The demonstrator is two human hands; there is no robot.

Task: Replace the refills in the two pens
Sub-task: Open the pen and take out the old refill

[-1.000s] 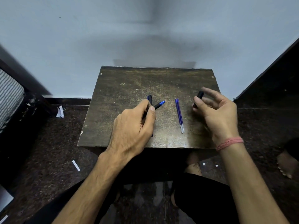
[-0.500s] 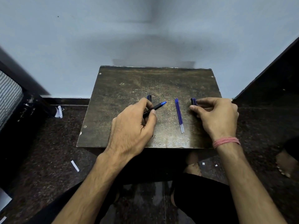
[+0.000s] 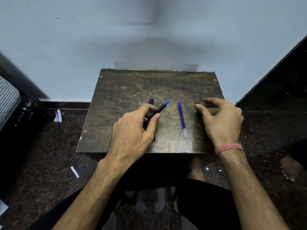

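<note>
The left hand (image 3: 132,130) is clamped on a black pen with a blue tip (image 3: 159,110), its tip angled up and away beyond the fingers. A second dark pen (image 3: 151,102) lies mostly hidden under that hand, its far end showing past the knuckles. Two slim blue refills with clear ends (image 3: 182,118) lie side by side on the worn dark wooden surface (image 3: 132,87), between the hands. The right hand (image 3: 222,120) curls around a small black pen cap (image 3: 197,107), thumb touching it.

two pens (image 3: 162,107), two blue refills (image 3: 181,118), one pen cap (image 3: 198,109), one wooden table (image 3: 132,90), two hands (image 3: 132,130)
</note>
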